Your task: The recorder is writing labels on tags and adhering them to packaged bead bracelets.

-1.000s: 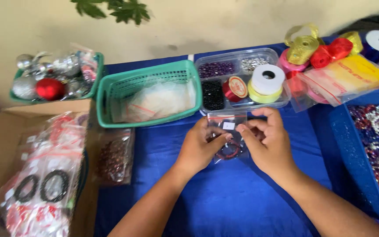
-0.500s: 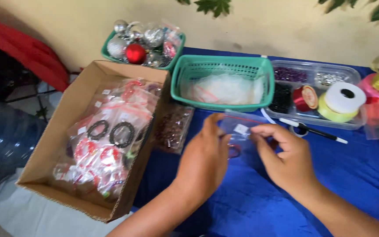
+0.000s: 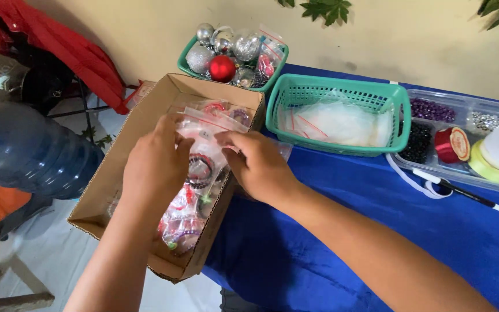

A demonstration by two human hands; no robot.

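Holding a small clear bag (image 3: 206, 136) over the open cardboard box (image 3: 123, 151), both hands are on it at once. Left hand (image 3: 156, 163) grips the bag's left edge, fingers curled and pressed close together, and right hand (image 3: 259, 166) pinches the top right corner between thumb and fingertips. Looks like there's a dark beaded bracelet (image 3: 201, 169) inside the bag, though it's a bit hard to make out through the plastic. Box is already stuffed with more little bags of beaded stuff, and it sits at the left edge of the blue tablecloth (image 3: 376, 231).

Other bits around: a green basket (image 3: 342, 95) with empty plastic bags just right of the box, a smaller green basket of shiny ornaments (image 3: 232, 49) behind it, and a clear tray (image 3: 463, 115) with beads and ribbon spools far right. A black pen (image 3: 463, 195) lies in front of that tray.
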